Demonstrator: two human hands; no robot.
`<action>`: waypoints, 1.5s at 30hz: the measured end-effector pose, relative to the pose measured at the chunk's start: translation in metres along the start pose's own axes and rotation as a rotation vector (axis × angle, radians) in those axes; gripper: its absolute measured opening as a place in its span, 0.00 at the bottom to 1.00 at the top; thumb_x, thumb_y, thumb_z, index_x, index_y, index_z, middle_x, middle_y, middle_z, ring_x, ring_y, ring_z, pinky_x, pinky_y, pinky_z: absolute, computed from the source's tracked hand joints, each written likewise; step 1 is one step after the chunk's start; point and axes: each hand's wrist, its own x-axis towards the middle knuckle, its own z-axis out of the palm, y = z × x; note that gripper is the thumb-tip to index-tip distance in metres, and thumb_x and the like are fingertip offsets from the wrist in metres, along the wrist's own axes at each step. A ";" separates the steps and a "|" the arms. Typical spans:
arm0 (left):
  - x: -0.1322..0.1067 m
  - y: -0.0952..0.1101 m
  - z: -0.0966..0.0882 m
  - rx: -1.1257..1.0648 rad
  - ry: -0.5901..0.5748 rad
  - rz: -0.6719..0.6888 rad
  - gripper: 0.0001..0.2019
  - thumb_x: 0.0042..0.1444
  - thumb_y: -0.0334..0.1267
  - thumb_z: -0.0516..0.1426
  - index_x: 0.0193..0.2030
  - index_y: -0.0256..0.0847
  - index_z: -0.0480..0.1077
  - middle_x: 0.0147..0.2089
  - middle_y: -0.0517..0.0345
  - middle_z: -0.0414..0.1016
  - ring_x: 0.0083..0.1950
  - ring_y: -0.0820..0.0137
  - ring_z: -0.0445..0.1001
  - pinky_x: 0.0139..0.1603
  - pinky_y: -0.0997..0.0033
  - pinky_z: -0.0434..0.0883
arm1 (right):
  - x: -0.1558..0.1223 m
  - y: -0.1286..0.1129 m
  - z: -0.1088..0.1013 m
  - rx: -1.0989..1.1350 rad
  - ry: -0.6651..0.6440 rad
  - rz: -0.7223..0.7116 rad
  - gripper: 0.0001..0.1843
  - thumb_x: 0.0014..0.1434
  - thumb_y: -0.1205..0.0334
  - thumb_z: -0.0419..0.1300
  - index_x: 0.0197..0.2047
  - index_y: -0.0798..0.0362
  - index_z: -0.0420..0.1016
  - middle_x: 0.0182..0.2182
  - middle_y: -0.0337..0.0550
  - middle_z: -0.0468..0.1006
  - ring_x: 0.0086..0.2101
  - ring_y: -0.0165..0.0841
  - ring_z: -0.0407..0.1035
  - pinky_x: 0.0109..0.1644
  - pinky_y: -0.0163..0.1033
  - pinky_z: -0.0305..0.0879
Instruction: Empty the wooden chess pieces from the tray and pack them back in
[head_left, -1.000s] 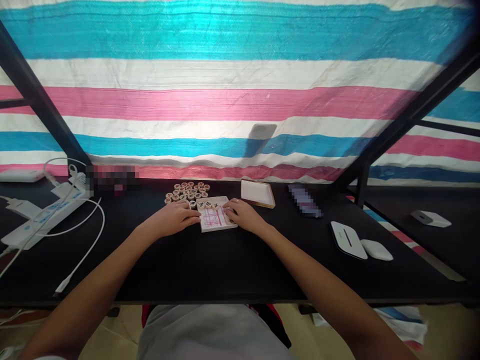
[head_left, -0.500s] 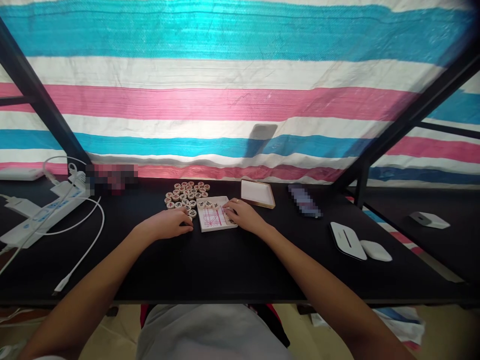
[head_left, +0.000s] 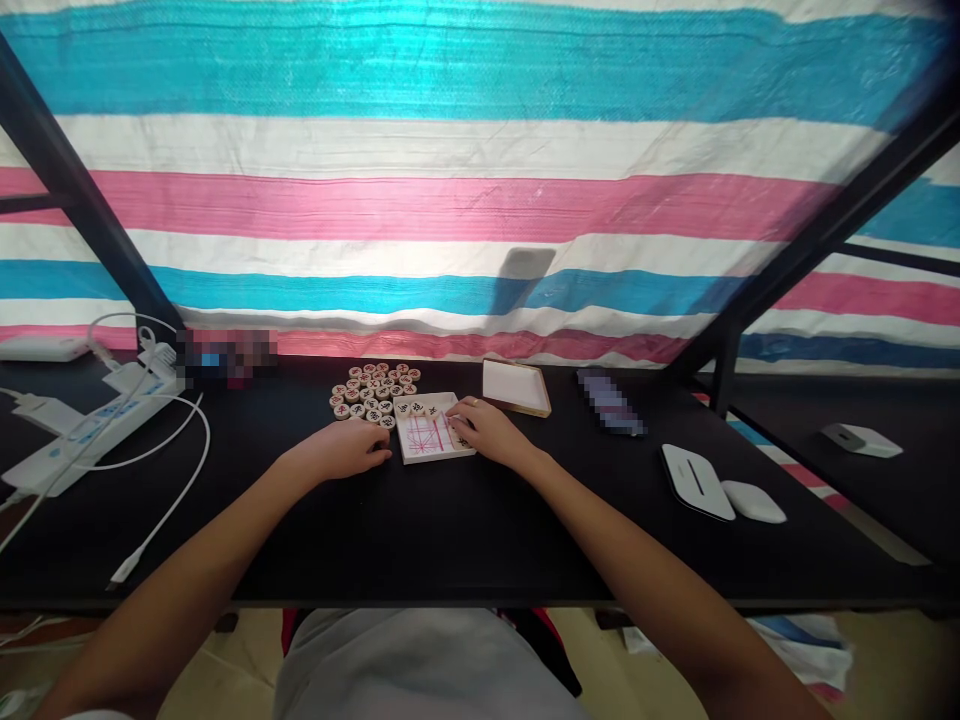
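Note:
A shallow white box [head_left: 439,455] lies on the black desk, with a pink-lined pattern on its floor. Along its far wall stand several Chinese chess pieces [head_left: 418,408]. My right hand [head_left: 487,430] is curled over the box's right side, fingers reaching inside; it hides that wall and whatever pieces lie under it. Just left of the box, several round chess pieces [head_left: 367,388] with red or black characters sit in a loose cluster. My left hand [head_left: 346,450] rests at the cluster's near edge, fingers bent together. What its fingertips hold, if anything, is hidden.
Behind the box lies an open lid [head_left: 514,385]. A phone-like blurred object [head_left: 609,402] and two white devices [head_left: 697,482] are on the right. A power strip [head_left: 97,430] with white cables occupies the left. Striped sheeting [head_left: 450,200] hangs behind the desk [head_left: 442,550].
My left hand has shifted slightly right, and the nearest loose chess piece sits a little closer to the box. My right hand stays almost where it was.

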 end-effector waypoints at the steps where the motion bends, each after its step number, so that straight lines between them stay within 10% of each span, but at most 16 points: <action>1: 0.000 -0.001 0.000 0.011 0.013 0.003 0.11 0.60 0.42 0.51 0.37 0.41 0.72 0.37 0.54 0.77 0.35 0.66 0.74 0.32 0.73 0.65 | 0.000 0.000 0.000 -0.001 -0.003 0.001 0.13 0.63 0.65 0.52 0.46 0.53 0.76 0.44 0.48 0.75 0.43 0.36 0.70 0.49 0.41 0.64; 17: 0.004 0.003 -0.001 0.168 0.110 0.000 0.13 0.63 0.38 0.48 0.34 0.39 0.71 0.38 0.52 0.76 0.39 0.65 0.75 0.34 0.71 0.66 | 0.001 0.001 0.001 0.003 -0.016 -0.002 0.13 0.63 0.64 0.52 0.46 0.54 0.76 0.44 0.48 0.75 0.43 0.37 0.70 0.49 0.41 0.64; 30: 0.013 0.014 0.026 0.138 0.395 0.359 0.12 0.65 0.40 0.49 0.42 0.38 0.73 0.40 0.52 0.71 0.44 0.66 0.69 0.49 0.66 0.65 | 0.001 0.001 0.001 -0.010 -0.019 -0.008 0.14 0.64 0.63 0.51 0.47 0.54 0.76 0.44 0.47 0.75 0.43 0.37 0.69 0.50 0.40 0.63; 45: 0.017 0.017 0.035 0.114 0.348 0.403 0.15 0.66 0.45 0.49 0.47 0.39 0.72 0.44 0.52 0.73 0.48 0.64 0.70 0.53 0.63 0.62 | 0.001 0.002 0.002 -0.013 -0.001 -0.018 0.13 0.63 0.65 0.52 0.46 0.54 0.76 0.44 0.48 0.75 0.42 0.37 0.70 0.49 0.41 0.64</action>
